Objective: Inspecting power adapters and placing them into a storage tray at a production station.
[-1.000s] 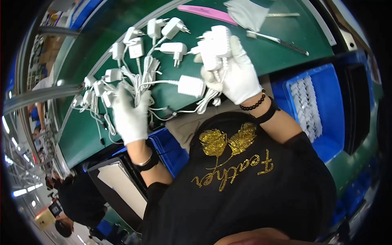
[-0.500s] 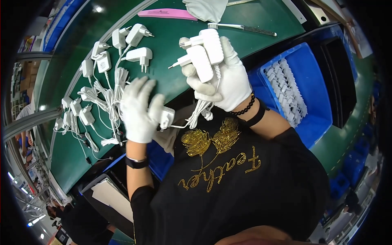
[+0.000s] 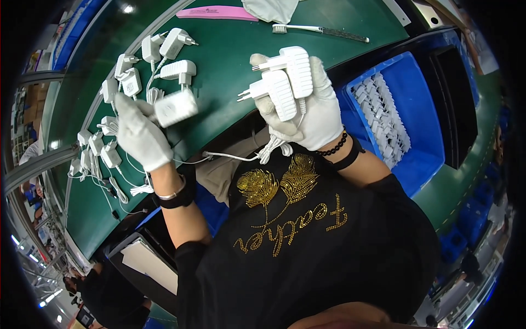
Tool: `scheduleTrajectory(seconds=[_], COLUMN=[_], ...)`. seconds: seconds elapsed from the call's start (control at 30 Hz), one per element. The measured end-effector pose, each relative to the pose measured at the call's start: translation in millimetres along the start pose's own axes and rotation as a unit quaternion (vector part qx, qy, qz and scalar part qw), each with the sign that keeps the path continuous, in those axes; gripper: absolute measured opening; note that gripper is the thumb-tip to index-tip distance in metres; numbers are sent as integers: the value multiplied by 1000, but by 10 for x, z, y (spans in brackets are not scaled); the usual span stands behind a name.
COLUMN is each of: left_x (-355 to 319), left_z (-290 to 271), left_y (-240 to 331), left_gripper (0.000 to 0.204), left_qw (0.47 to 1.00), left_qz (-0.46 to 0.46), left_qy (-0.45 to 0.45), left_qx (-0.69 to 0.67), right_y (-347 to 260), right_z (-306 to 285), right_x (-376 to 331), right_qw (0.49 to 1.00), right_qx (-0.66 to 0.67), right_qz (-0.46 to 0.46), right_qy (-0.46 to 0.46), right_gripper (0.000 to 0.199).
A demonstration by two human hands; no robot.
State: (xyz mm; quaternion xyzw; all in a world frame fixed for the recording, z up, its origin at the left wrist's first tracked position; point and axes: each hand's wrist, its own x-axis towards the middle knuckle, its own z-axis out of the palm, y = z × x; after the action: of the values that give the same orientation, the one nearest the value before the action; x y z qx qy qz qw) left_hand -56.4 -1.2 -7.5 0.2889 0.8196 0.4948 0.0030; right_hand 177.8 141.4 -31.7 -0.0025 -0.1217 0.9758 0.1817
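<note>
2 white plug adapters are gripped in the right hand, fingers closed round both bodies, prongs pointed left, held up above the near edge of the green bench. White cords are seen hanging from under that hand, bundled just below the palm, w/ 1 strand trailing left toward the other arm. Both hands are in white gloves; a bead bracelet is worn on the right wrist.

1 more adapter is held in the left hand, fingers closed on its left end, body tilted, just over the bench. Right beside it, a loose spread of adapters w/ tangled cords is laid out on the bench, running from upper centre down the left side.

At the far edge, a pink strip, a toothbrush and a grey cloth are seen, well apart from the hands. To the right, a blue bin w/ rows of white parts is set below bench level.
</note>
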Motion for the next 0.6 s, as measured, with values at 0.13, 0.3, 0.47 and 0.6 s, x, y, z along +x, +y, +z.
scheduleTrajectory(seconds=[0.13,0.3,0.47,0.6], left_x=[37,-410,-715,-662], left_z=[121,254,427,643], left_y=[160,503,903,1015], left_gripper=[22,35,32,25], left_qw=[999,961,959,937], left_qz=[-29,251,225,99], left_qy=[-21,29,-112,-298], left_qx=[13,109,-132,-152], right_y=[12,73,250,301], right_z=[-7,35,12,-16], right_x=[-23,-79,-160,-242], right_qw=[999,998,987,975], right_qx=[23,-46,-140,-213], right_qz=[-1,-21,7,37], right_qy=[-25,31,72,58], right_gripper=[92,93,86,73])
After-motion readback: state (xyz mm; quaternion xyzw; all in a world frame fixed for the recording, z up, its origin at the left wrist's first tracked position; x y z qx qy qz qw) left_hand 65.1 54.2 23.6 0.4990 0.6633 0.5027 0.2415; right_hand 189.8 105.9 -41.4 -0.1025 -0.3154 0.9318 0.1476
